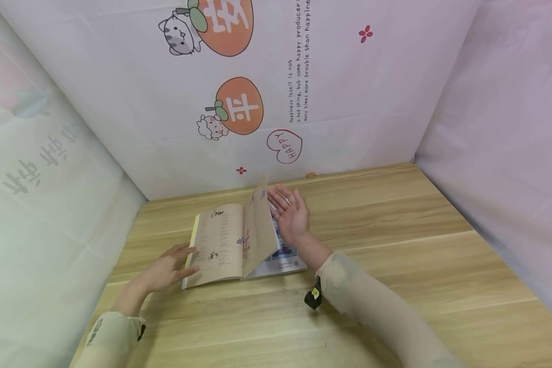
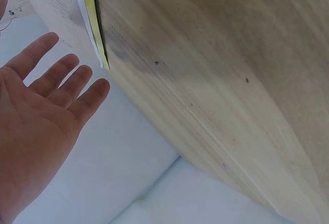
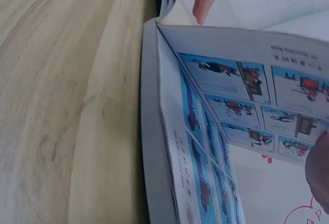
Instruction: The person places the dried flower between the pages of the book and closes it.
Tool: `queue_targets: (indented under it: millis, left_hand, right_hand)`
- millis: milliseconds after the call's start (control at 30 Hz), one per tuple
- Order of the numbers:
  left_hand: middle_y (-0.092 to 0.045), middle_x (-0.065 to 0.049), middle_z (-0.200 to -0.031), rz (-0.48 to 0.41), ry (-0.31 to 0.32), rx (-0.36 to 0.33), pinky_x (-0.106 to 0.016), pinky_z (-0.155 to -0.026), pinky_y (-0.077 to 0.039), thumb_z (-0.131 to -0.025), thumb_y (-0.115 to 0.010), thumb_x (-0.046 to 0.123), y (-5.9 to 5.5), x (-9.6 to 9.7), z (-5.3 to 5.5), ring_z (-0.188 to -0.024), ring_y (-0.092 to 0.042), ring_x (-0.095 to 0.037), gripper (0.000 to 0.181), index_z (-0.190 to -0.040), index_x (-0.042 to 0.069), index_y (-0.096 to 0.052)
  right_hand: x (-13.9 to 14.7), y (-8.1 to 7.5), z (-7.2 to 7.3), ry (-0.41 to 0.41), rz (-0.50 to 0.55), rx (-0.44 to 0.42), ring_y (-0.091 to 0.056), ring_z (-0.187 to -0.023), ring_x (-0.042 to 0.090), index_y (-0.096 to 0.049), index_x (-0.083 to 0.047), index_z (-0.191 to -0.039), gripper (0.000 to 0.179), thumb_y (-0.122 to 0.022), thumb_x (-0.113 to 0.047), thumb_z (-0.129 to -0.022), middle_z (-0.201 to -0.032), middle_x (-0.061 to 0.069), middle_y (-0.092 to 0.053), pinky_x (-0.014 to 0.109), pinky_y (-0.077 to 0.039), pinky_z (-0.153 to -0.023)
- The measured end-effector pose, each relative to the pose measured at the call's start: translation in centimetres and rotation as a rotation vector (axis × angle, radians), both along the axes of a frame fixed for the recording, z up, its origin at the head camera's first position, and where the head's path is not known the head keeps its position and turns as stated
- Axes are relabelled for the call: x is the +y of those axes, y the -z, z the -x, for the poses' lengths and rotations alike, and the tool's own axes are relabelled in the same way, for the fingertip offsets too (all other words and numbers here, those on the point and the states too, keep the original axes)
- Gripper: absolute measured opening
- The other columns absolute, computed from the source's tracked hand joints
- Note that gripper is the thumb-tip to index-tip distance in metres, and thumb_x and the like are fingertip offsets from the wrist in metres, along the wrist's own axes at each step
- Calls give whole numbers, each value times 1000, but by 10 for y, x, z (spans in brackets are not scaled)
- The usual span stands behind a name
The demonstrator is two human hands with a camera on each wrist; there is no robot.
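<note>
An open picture book [image 1: 218,245] lies on the wooden table, and one of its leaves [image 1: 259,230] stands lifted near the spine. Comic panels [image 3: 236,103] in blue and red show on the facing pages in the right wrist view. My right hand [image 1: 293,214] is over the right-hand side, palm turned up and fingers extended, just right of the lifted leaf. At the left cover edge, my left hand [image 1: 165,268] has its fingers spread over the page's margin. The left wrist view shows that hand [image 2: 41,106] with straight fingers beside the yellow-edged book [image 2: 56,8].
White printed cloth walls [image 1: 349,92] rise behind the table [image 1: 372,220] and along both sides. A black strap mount [image 1: 314,296] hangs at the right wrist. Bare wood extends to the right of the book and in front of it.
</note>
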State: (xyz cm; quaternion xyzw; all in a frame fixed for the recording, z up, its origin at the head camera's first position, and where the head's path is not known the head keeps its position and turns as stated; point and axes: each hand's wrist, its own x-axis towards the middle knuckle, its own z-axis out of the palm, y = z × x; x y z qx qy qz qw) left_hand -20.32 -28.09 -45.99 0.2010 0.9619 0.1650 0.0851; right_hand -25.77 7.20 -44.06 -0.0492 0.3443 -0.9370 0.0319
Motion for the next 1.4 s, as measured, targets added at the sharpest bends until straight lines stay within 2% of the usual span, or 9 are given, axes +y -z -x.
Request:
queue_targets:
  millis: [200,333,533,667,900,1100,1267,1400]
  left_hand:
    - [-33,-33,-155,-9,21,29,-73,-106,-36,-99,-55,49,-2,2,0,-139,-35,-56,68,-148,1,-45]
    - [-32,-33,-155,-14,28,47,-73,-106,-35,-100,-54,48,-4,3,0,-140,-34,-56,67,-147,1,-46]
    - [-32,-30,-157,-13,26,63,-72,-109,-34,-101,-54,44,-10,4,-1,-141,-33,-54,65,-148,0,-45]
    - [-31,-28,-158,-14,19,72,-71,-109,-35,-101,-56,40,-15,4,-1,-142,-33,-53,62,-149,2,-44]
    - [-29,-25,-160,-16,28,93,-70,-110,-34,-101,-56,37,-22,8,5,-143,-31,-52,60,-150,4,-43]
    - [-30,-24,-160,-22,25,97,-68,-111,-35,-102,-54,42,-27,13,7,-143,-32,-51,62,-149,3,-44]
    - [-30,-25,-159,-24,25,97,-68,-111,-35,-102,-53,44,-29,15,6,-143,-33,-51,65,-149,1,-43]
    - [-30,-25,-159,-26,27,99,-68,-111,-35,-102,-53,43,-30,15,6,-143,-33,-51,64,-149,1,-43]
  right_hand:
    - [-12,1,0,95,-14,-71,-49,-135,23,-45,-6,-141,53,-22,-40,-108,-153,17,-47,32,-40,-112]
    - [-19,0,-2,125,-11,-100,-52,-128,21,-51,-5,-136,50,-24,-37,-108,-148,15,-53,29,-42,-108]
    - [-25,-1,-3,150,-37,-100,-52,-126,22,-52,-1,-136,49,-26,-32,-108,-148,19,-51,28,-44,-105]
    - [-29,0,-1,159,-59,-90,-54,-120,19,-56,-1,-131,45,-30,-29,-107,-140,17,-56,28,-45,-102]
    - [-33,1,-2,172,-67,-56,-54,-120,21,-55,3,-131,48,-27,-27,-108,-133,15,-60,30,-45,-103]
    - [-37,1,-4,164,-60,-20,-52,-128,28,-53,7,-134,50,-27,-27,-108,-132,14,-60,38,-43,-113]
    - [-41,2,-6,160,-73,19,-53,-128,27,-51,7,-136,50,-28,-27,-107,-133,13,-61,35,-46,-111]
    - [-45,2,-6,165,-66,19,-51,-131,32,-53,6,-134,48,-29,-26,-107,-134,15,-61,36,-45,-112]
